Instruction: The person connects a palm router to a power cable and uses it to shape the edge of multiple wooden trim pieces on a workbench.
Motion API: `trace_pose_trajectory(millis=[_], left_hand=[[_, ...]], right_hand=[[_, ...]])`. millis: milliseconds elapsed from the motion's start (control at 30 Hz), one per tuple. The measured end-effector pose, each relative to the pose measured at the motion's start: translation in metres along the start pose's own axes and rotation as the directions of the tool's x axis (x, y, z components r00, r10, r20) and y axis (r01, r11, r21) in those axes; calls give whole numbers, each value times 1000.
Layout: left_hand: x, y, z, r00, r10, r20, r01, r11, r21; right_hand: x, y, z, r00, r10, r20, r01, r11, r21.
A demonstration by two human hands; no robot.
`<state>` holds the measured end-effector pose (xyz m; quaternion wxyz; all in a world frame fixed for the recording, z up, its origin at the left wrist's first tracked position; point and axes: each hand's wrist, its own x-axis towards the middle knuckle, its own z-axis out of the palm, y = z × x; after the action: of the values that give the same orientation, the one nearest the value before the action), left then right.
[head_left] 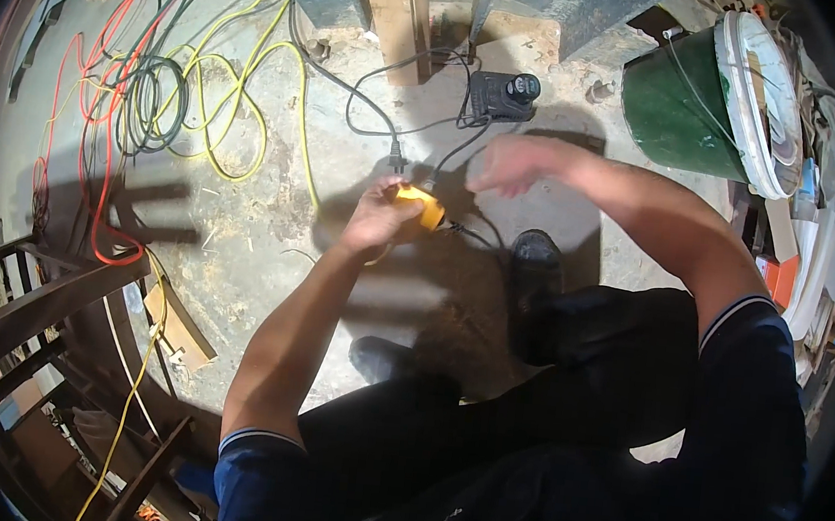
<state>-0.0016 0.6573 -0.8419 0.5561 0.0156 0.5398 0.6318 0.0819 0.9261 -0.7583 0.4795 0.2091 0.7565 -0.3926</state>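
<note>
My left hand (383, 212) is closed round a yellow socket block (421, 206) with dark cords attached. Just above it, a plug (396, 155) with its prongs showing hangs on a dark cable. My right hand (507, 169), smeared by motion, is to the upper right of the yellow block, apart from it; whether its fingers hold anything is unclear. Beyond the hands, a black charger (493, 100) with a battery on it sits on the concrete floor (213, 291) among dark cords.
Tangled cords (151, 104) lie left. A green bucket (678, 110) stands right, beside piled clutter (830, 260). Wood posts and dark panels (401, 18) rise ahead. A dark wooden frame (31, 304) and a board (175, 323) are lower left. My shoes (535, 272) are below my hands.
</note>
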Motion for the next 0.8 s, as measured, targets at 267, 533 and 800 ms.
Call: trace_pose_trajectory(millis=[267,533,800], left_hand=[[-5,9,-3,961,-207,-185,234,962,139],[3,0,-10,950,-217,-223,268,936,230],[12,-3,-11,958,-215,-191,266,916,299]], right_hand=[[13,66,-59,886,347,-309,-113,806,581],[32,51,-50,888,244,-390,226,507,832],[34,42,-34,801,258,-540,416,409,812]])
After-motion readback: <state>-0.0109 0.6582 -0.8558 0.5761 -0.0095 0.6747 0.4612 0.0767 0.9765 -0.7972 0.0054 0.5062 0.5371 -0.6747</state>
